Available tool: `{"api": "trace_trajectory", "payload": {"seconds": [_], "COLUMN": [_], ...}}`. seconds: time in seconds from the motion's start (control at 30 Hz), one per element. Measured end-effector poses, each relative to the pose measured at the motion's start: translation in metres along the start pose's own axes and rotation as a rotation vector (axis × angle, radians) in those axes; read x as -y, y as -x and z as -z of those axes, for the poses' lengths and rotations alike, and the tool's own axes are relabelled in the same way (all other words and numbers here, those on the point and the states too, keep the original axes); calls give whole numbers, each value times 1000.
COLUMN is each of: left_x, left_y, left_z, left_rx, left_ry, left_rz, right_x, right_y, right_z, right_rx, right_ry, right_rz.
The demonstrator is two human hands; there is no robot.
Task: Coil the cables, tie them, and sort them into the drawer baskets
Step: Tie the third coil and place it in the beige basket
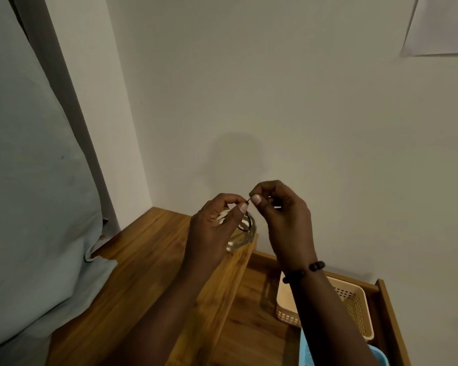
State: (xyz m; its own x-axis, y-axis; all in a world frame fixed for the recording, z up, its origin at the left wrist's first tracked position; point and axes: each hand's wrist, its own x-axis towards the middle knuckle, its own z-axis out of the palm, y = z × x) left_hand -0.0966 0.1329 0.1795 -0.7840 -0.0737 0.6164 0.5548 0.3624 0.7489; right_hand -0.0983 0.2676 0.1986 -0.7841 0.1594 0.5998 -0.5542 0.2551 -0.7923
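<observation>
Head view shows both hands raised above the wooden tabletop (148, 260), working close together. The left hand (212, 228) is closed around a coiled pale cable (242, 237), with thumb and forefinger pinching it at the top. The right hand (280, 215), just beside it, pinches the end of a thin dark tie (245, 225) that loops around the coil under the left thumb.

The step seems to be the tying. To do it well, I think the left hand should keep the loops pressed flat together so none slips out, while the right hand draws the tie snug and twists or knots it near the coil.

Below the right forearm the open drawer (389, 313) holds a beige basket (354, 310) and a blue basket (306, 352), waiting for the bundle.
</observation>
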Motion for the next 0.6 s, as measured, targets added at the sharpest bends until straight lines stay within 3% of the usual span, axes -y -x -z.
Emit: {"api": "trace_trajectory", "payload": {"seconds": [0.13, 0.3, 0.6], "left_x": [1, -8, -5], "left_y": [4, 7, 14], "left_z": [-1, -3, -2], "left_rx": [85, 147, 247], "left_ry": [92, 177, 143], "left_rz": [42, 79, -39], "right_x": [13, 22, 1], "right_y": [-12, -24, -44], "right_z": [6, 5, -4], "right_rx": [-25, 32, 33], "right_ry": [-218, -593, -832], "right_rz": [-94, -378, -753]}}
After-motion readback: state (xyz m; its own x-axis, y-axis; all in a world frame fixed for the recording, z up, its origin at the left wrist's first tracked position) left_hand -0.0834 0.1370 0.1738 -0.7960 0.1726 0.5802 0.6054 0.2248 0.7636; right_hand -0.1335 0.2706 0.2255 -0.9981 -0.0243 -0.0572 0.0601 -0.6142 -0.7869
